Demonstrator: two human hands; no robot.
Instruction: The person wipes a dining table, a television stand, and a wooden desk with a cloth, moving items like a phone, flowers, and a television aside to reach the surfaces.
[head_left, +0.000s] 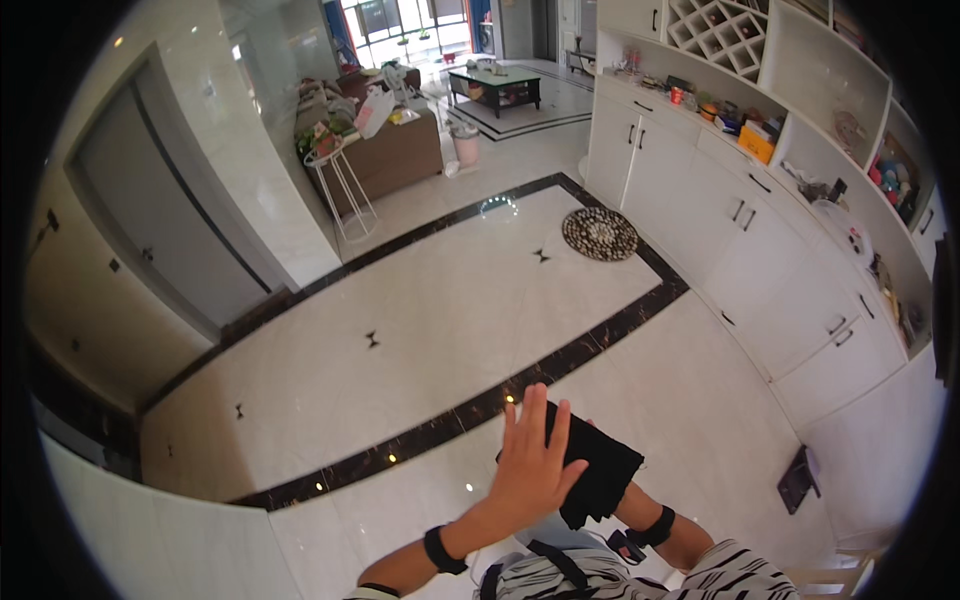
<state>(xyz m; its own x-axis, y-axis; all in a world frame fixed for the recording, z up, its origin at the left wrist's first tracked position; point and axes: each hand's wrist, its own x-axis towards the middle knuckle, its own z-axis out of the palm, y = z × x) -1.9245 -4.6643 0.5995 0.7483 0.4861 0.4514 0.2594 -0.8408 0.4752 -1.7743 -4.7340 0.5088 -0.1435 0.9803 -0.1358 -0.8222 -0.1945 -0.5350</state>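
Note:
A folded black cloth (602, 468) lies over my right hand (636, 506), low in the middle of the view. It hides most of that hand, so its grip on the cloth does not show in full; the wrist comes out below the cloth's lower right edge. My left hand (530, 465) is flat, back upward and fingers stretched out, at the left side of the cloth. Its thumb overlaps the cloth; whether the palm presses on it I cannot tell. Both wrists wear black bands.
White cabinets (690, 205) with cluttered shelves line the right side. A round patterned mat (600, 234) lies on the tiled floor. Further off stand a white wire plant stand (345, 190), a brown sofa (400, 158) and a coffee table (495, 88). A grey door (170, 190) is at left.

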